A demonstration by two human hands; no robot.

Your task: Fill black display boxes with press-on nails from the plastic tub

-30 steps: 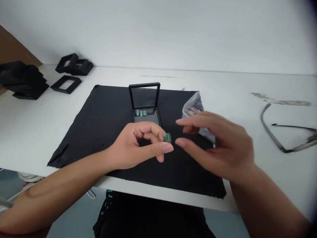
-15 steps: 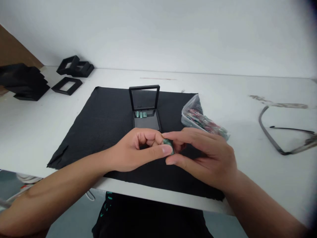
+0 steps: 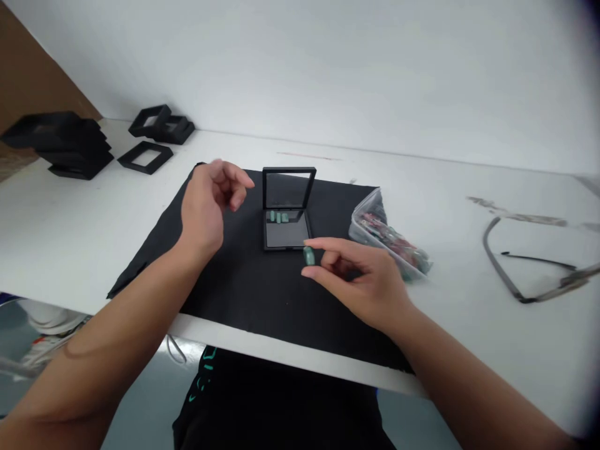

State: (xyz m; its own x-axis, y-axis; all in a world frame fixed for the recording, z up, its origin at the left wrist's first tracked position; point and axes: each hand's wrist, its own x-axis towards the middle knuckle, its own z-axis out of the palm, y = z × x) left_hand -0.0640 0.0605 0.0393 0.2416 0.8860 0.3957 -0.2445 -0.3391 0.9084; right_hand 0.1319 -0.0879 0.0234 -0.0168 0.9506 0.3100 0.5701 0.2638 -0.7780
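Between the thumb and index fingertips of my right hand (image 3: 359,275) is a small polished green stone (image 3: 309,255), held just in front of the display case's near edge. The black hinged display case (image 3: 287,236) stands unfolded on the mat, its framed clear lid tilted up. Three small pale green pieces (image 3: 279,217) lie in a row on the back left of its base. My left hand (image 3: 210,203) is raised over the mat left of the case, fingers loosely curled and apart, with nothing visible in them.
The black mat (image 3: 244,294) covers the middle of the white table. At its right lies a clear plastic container (image 3: 363,231) with bagged red and green pieces. Eyeglasses (image 3: 515,287) rest far right. Black frames (image 3: 145,156) and a stack of cases (image 3: 75,144) stand at the left.
My left hand has let go of the green stone and moved left and up, away from my right hand. The stone now sits in my right fingertips alone. The view has shifted slightly.
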